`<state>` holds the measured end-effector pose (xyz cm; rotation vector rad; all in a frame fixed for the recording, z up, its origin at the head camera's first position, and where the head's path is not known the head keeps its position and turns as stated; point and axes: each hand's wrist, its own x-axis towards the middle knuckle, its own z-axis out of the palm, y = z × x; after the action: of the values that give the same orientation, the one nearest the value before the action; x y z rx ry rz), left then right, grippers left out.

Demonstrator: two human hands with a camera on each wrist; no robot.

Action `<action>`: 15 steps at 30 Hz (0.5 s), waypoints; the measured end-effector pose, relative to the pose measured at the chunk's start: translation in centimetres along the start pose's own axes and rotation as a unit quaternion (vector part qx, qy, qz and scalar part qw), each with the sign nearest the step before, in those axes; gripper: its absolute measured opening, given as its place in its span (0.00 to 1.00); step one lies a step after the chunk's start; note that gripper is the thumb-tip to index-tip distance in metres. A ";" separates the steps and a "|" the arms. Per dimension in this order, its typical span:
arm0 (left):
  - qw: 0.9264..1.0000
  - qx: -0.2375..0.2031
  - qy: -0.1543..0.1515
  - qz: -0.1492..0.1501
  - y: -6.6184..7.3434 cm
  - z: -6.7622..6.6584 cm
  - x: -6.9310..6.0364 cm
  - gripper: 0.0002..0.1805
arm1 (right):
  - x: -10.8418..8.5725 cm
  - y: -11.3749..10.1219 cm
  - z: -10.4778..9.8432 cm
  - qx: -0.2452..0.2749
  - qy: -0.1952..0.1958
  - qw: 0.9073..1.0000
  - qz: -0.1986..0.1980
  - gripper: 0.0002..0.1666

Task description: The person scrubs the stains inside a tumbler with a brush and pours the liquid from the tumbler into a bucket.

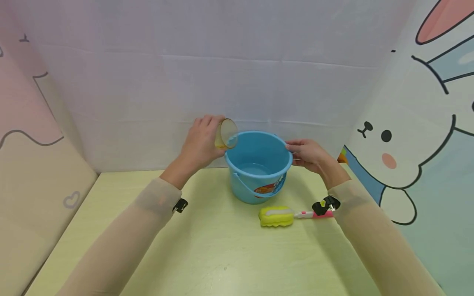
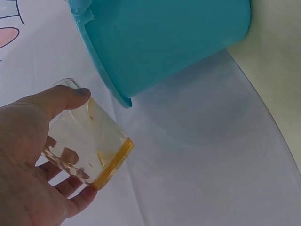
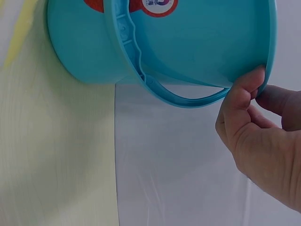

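A clear amber-tinted glass cup point(image 1: 226, 133) is tilted at the left rim of a blue bucket point(image 1: 255, 185), its mouth toward the bucket. My left hand point(image 1: 201, 142) grips the cup round its side; the left wrist view shows the thumb on one side of the glass point(image 2: 94, 141) and fingers on the other. At the bucket's right rim, my right hand point(image 1: 307, 154) pinches the edge. In the right wrist view, the right hand point(image 3: 263, 136) has its thumb and fingers on either side of the rim, close to the handle's end. The bucket stands upright, its handle hanging down in front.
In front of the bucket lies a sponge brush point(image 1: 275, 216) with a yellow-green head and a pink and white handle, partly behind the right wrist's camera. A pale wooden table point(image 1: 222, 255) carries everything. White cloth point(image 1: 148, 94) hangs behind it, and printed cloth point(image 1: 418, 144) flanks the right.
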<state>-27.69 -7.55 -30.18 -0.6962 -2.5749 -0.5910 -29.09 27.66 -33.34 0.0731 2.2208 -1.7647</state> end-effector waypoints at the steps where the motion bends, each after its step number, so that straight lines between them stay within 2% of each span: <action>1: 1.000 0.005 -0.002 0.002 0.1 0.0 0.1 0.50 | 0.0 0.0 0.0 0.000 -0.001 1.000 0.000 0.30; 15: 0.998 0.045 0.010 0.036 0.9 0.6 1.0 0.48 | 0.1 0.1 0.1 0.009 -0.005 1.000 -0.009 0.29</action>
<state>-28.12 -6.14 -29.95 -0.7466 -2.5287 -0.4550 -29.11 27.61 -33.45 0.0501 2.2054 -1.7913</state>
